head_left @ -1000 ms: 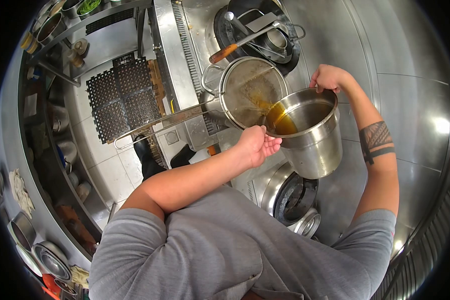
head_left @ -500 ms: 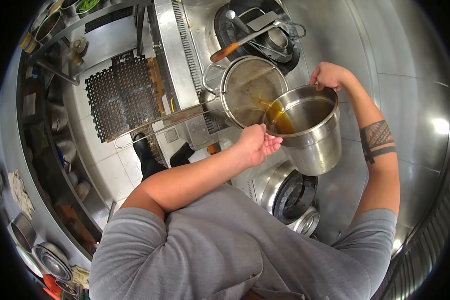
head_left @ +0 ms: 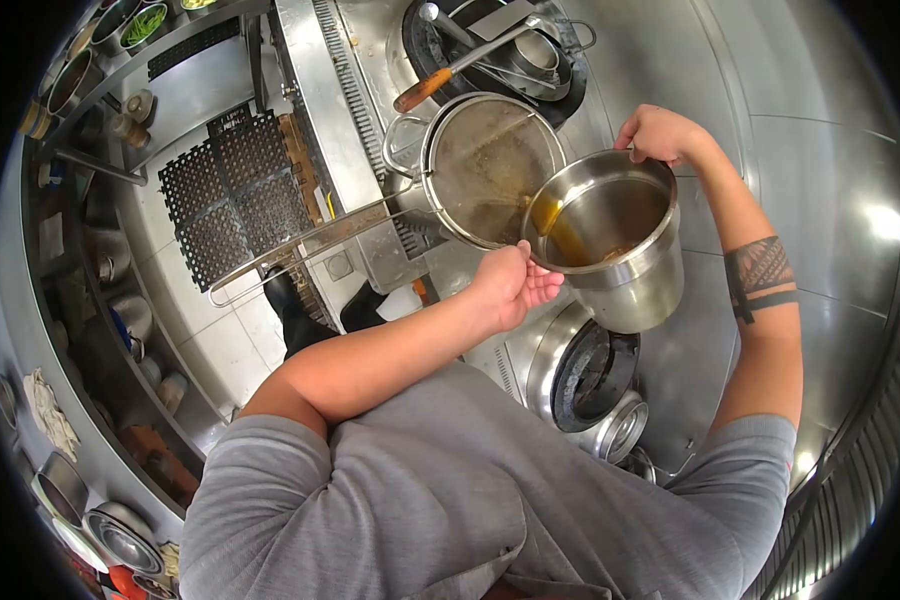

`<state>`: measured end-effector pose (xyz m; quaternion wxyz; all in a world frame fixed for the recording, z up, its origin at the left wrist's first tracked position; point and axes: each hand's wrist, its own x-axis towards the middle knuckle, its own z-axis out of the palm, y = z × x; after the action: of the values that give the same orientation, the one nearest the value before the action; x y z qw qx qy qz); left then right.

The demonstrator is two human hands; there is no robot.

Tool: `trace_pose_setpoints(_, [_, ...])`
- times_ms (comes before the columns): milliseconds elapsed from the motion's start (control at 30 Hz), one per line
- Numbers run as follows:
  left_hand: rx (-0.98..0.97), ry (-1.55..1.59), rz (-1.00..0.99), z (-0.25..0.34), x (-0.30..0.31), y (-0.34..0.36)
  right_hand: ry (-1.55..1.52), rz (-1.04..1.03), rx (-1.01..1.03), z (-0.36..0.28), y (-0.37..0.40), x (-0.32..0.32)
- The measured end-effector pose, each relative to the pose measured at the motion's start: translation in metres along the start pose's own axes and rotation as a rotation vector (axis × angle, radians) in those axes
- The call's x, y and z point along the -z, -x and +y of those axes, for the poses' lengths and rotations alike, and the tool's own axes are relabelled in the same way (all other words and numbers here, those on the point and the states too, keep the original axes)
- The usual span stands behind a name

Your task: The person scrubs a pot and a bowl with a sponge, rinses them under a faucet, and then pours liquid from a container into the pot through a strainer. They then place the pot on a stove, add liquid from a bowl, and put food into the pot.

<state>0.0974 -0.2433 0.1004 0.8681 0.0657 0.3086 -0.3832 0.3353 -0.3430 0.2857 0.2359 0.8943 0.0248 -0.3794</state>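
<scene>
A steel pot (head_left: pixel 630 290) is tilted toward a round wire strainer (head_left: pixel 490 165), and amber liquid (head_left: pixel 560 235) runs along its inner wall to the lip. My left hand (head_left: pixel 515 288) is closed on the near left side of the pot's rim. On the far side of the same rim, my right hand (head_left: pixel 660 135) grips with bent fingers. The strainer rests over a steel container with a loop handle (head_left: pixel 398 145), and its long wire handle (head_left: pixel 310 245) reaches left. Most of the container under the mesh is hidden.
Beyond the strainer, a wok (head_left: pixel 570 80) holds a wooden-handled ladle (head_left: pixel 425 90) and other steel tools. A burner ring (head_left: pixel 595 375) lies below the pot. A black perforated mat (head_left: pixel 235 195) is on the floor at left, beside shelves (head_left: pixel 155 440) with bowls.
The stove, strainer and wok have shifted left and slightly up in view. The pot has less liquid showing at its lip and remains tilted in both hands.
</scene>
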Motion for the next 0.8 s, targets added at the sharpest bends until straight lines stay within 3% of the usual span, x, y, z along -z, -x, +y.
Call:
trace_pose_setpoints(100, [-0.047, -0.068, -0.035, -0.001, 0.001, 0.002, -0.064, 0.037, 0.014, 0.015, 0.006, -0.007])
trace_pose_setpoints(167, [-0.055, -0.123, -0.081, -0.002, 0.003, 0.001, -0.209, 0.191, 0.210, 0.050, 0.001, -0.026])
trace_pose_setpoints(300, [-0.108, -0.299, -0.150, -0.009, -0.003, 0.006, -0.280, 0.339, 0.134, 0.074, 0.055, -0.067])
trace_pose_setpoints(400, [-0.082, -0.458, -0.160, -0.014, -0.013, 0.000, -0.628, 0.363, 0.047, 0.114, 0.078, -0.124])
trace_pose_setpoints(533, [-0.133, -0.671, -0.116, -0.033, -0.025, -0.023, -0.636, 0.609, -0.066, 0.175, 0.064, -0.237])
trace_pose_setpoints(633, [-0.149, -0.714, -0.218, -0.047, -0.033, -0.059, -0.778, 0.741, -0.198, 0.204, 0.040, -0.324])
trace_pose_setpoints(667, [-0.156, -0.781, -0.247, -0.058, -0.042, -0.074, -0.882, 0.742, -0.328, 0.214, 0.016, -0.377])
trace_pose_setpoints(733, [-0.111, -0.838, -0.388, -0.064, -0.044, -0.105, -1.068, 0.699, -0.400, 0.222, -0.016, -0.437])
trace_pose_setpoints(800, [-0.137, -0.835, -0.308, -0.078, -0.036, -0.133, -1.116, 0.674, -0.393, 0.217, -0.028, -0.460])
